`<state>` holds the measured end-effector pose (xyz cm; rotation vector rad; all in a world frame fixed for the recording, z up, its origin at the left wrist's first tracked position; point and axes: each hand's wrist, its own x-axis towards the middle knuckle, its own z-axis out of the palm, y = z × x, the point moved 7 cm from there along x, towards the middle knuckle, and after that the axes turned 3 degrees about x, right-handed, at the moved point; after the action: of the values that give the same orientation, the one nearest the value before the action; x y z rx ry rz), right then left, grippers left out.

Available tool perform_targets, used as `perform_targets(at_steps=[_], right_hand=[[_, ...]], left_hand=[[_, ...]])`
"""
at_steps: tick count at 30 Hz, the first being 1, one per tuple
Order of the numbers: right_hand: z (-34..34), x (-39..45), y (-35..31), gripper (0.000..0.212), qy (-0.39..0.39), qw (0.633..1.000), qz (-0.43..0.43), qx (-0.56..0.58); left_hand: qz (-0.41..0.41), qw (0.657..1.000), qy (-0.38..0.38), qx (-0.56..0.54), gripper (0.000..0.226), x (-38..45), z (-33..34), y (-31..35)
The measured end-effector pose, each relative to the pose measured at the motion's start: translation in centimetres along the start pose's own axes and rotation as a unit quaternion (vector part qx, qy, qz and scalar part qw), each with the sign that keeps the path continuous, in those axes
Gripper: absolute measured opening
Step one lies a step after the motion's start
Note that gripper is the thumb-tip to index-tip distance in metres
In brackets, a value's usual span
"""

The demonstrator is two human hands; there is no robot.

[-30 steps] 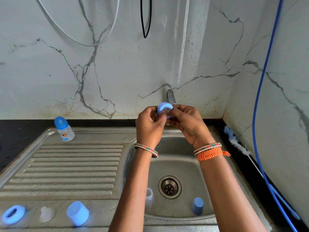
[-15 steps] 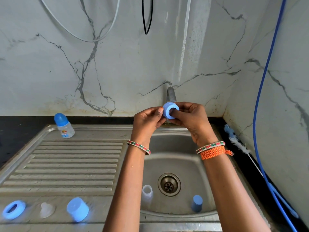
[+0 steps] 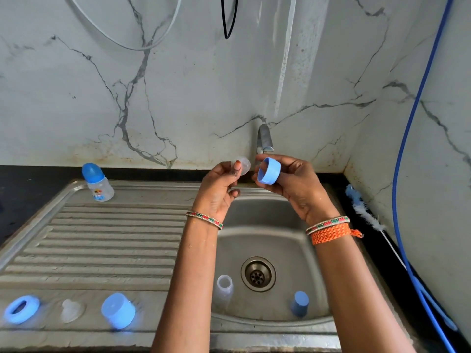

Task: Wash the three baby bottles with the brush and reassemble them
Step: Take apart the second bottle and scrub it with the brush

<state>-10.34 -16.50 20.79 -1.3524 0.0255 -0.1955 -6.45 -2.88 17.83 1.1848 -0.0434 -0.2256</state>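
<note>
Above the sink basin [image 3: 265, 240], my left hand [image 3: 219, 189] pinches a clear silicone teat [image 3: 242, 164]. Close beside it, my right hand [image 3: 293, 182] grips a blue screw ring [image 3: 269, 170], now apart from the teat. An open clear bottle body [image 3: 223, 289] stands in the basin by the drain, with a blue cap [image 3: 299, 303] at the basin's right. On the front ledge lie a second blue ring [image 3: 21, 309], a clear teat [image 3: 70, 310] and a blue cap [image 3: 118, 310]. An assembled bottle with a blue cap [image 3: 98, 183] stands at the back left of the drainboard.
The tap [image 3: 263, 138] juts from the marble wall just above my hands. A bottle brush [image 3: 362, 210] lies along the dark counter at the right. A blue hose [image 3: 407, 149] hangs down the right wall. The ribbed drainboard [image 3: 102, 238] spreads to the left.
The teat and ring were held together between both hands. Now they are separated: the left hand has the teat, the right hand has the ring.
</note>
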Motion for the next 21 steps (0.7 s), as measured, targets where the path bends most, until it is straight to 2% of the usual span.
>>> perform_targets(at_steps=[3, 8, 10, 15, 17, 19, 21], right_hand=[[0.8, 0.3, 0.0, 0.023, 0.006, 0.998, -0.031, -0.061], [0.2, 1.2, 0.4, 0.027, 0.068, 0.982, -0.077, -0.16], [-0.2, 1.5, 0.7, 0.026, 0.073, 0.981, -0.072, -0.164], [-1.3, 2.9, 3.2, 0.024, 0.078, 0.98, -0.036, -0.178], [-2.2, 3.7, 5.1, 0.023, 0.081, 0.979, -0.011, -0.189], [-2.7, 4.3, 7.7, 0.019, 0.068, 0.974, 0.019, -0.213], [-2.9, 4.9, 11.0, 0.016, 0.047, 0.965, 0.064, -0.25]], left_hand=[[0.021, 0.999, 0.026, 0.013, 0.029, 0.3, -0.2, 0.0], [0.065, 0.991, 0.047, 0.105, 0.027, 0.8, -0.5, 0.3], [0.072, 0.989, 0.048, 0.121, 0.024, 1.0, -0.5, 0.1], [0.025, 0.989, 0.067, 0.13, 0.013, 2.0, -1.7, -2.5], [0.021, 0.981, 0.081, 0.178, 0.011, 2.6, -2.9, -4.0], [0.039, 0.967, 0.044, 0.248, 0.023, 3.3, -3.8, -5.8], [0.064, 0.934, -0.016, 0.351, 0.029, 3.9, -4.3, -7.7]])
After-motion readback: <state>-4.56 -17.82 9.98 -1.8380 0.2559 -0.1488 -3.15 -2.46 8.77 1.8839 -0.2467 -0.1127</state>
